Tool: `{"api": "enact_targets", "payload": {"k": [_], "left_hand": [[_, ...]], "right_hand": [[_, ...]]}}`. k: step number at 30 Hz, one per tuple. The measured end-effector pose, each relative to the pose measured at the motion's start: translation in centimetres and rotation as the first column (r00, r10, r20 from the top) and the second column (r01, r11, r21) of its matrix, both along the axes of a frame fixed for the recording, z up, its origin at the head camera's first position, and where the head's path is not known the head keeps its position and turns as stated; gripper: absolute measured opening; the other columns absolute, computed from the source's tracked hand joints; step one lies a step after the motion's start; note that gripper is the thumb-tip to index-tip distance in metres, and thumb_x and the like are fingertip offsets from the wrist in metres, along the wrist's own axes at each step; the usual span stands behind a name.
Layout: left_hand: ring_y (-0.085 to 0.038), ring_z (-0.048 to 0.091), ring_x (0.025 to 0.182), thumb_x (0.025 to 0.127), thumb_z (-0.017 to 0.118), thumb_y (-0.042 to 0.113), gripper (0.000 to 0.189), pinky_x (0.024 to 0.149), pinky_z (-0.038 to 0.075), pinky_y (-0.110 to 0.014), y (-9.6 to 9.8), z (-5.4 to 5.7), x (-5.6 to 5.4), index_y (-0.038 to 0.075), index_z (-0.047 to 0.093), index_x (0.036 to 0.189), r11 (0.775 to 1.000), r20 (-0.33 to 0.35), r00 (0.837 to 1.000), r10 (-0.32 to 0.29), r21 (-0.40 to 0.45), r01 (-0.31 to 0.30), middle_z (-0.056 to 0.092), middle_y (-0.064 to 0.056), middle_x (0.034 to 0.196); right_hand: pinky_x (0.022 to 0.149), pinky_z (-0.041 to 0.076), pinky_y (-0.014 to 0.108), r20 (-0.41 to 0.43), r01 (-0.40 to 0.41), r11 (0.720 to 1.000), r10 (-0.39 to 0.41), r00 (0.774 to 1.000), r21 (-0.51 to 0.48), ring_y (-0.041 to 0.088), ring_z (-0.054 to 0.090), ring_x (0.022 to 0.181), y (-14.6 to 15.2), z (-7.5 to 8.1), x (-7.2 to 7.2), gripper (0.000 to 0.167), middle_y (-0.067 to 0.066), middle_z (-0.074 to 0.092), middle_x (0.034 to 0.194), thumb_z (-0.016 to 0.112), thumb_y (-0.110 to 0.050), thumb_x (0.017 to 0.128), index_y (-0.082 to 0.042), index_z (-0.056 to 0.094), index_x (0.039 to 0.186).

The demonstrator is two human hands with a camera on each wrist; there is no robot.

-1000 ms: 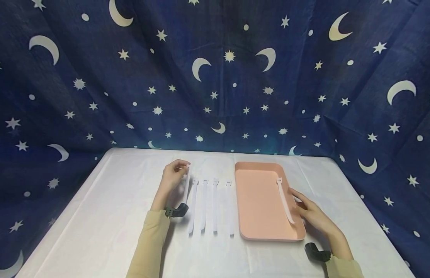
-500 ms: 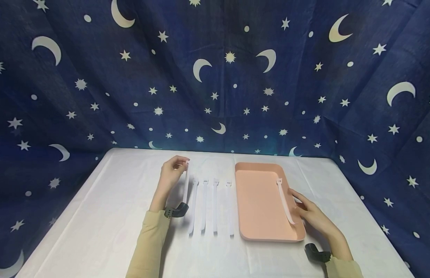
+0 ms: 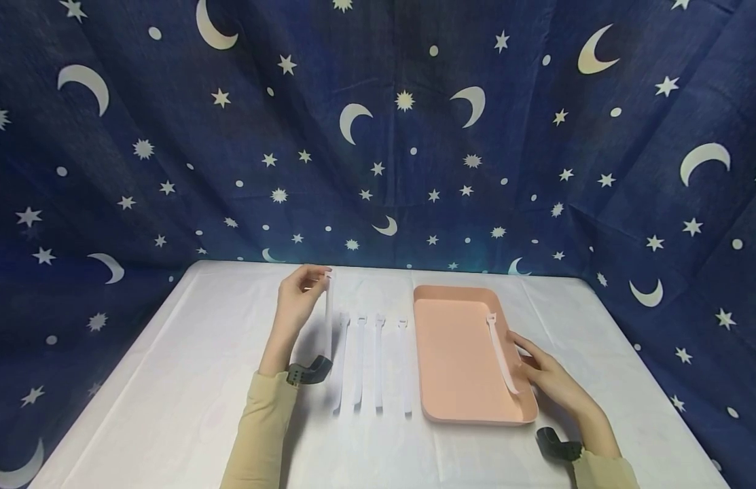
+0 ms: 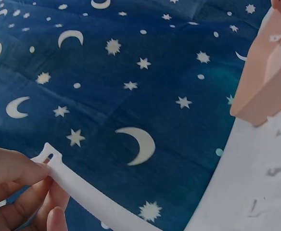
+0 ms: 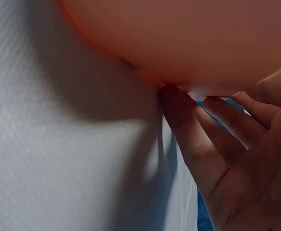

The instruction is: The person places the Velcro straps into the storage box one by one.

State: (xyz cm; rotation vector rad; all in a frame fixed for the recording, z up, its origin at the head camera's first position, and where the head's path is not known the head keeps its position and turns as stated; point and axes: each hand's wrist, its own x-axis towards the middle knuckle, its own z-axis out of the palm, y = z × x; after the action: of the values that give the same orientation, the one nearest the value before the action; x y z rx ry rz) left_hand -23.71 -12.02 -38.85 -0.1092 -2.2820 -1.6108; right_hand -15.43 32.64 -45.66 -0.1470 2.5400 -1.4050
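Note:
My left hand point(image 3: 297, 302) holds a white hook-and-loop cable tie point(image 3: 329, 319) by its slotted head, pinched between thumb and fingers. In the left wrist view, the slotted head of the cable tie point(image 4: 97, 199) shows just past the thumb tip, and its strap runs off the lower edge. A shallow peach tray point(image 3: 457, 353) stands at the right, with one cable tie point(image 3: 500, 353) lying inside along its right side. My right hand point(image 3: 551, 380) grips the tray's right rim. Close up, its fingers point(image 5: 188, 120) meet the tray's outer wall from below.
Several more cable ties point(image 3: 379, 363) lie side by side between the left hand and the tray, heads toward the back. A white cloth covers the table point(image 3: 170, 380). Behind its far edge hangs a dark blue curtain point(image 3: 378, 136) with moons and stars.
My left hand has risen and moved toward the back of the table with the cable tie, which now hangs straighter. The right hand and tray have stayed put.

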Motion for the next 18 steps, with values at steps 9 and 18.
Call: {"api": "enact_targets", "payload": {"k": [9,18], "left_hand": [[-0.006,0.059,0.079,0.089,0.064,0.007,0.018,0.073,0.047,-0.018,0.6,1.6,1.1,0.008,0.07,0.106,0.999,-0.039,0.999,-0.006,0.046,0.008,0.069,-0.013,0.098],[-0.009,0.06,0.081,0.088,0.065,0.005,0.017,0.074,0.048,-0.019,1.5,2.7,2.2,0.007,0.07,0.104,0.995,-0.067,0.997,-0.041,0.087,0.047,0.069,-0.014,0.098]], "right_hand": [[0.097,0.048,0.05,-0.011,0.008,1.0,-0.008,1.0,0.013,0.052,0.032,0.137,0.0,-0.1,-0.2,0.063,0.025,0.02,0.157,0.05,-0.013,0.097,-0.009,0.021,0.153],[0.1,0.045,0.056,-0.005,0.011,1.0,-0.011,1.0,0.021,0.052,0.031,0.137,0.0,-0.1,-0.2,0.063,0.024,0.019,0.158,0.05,-0.014,0.098,-0.011,0.021,0.153]]}}
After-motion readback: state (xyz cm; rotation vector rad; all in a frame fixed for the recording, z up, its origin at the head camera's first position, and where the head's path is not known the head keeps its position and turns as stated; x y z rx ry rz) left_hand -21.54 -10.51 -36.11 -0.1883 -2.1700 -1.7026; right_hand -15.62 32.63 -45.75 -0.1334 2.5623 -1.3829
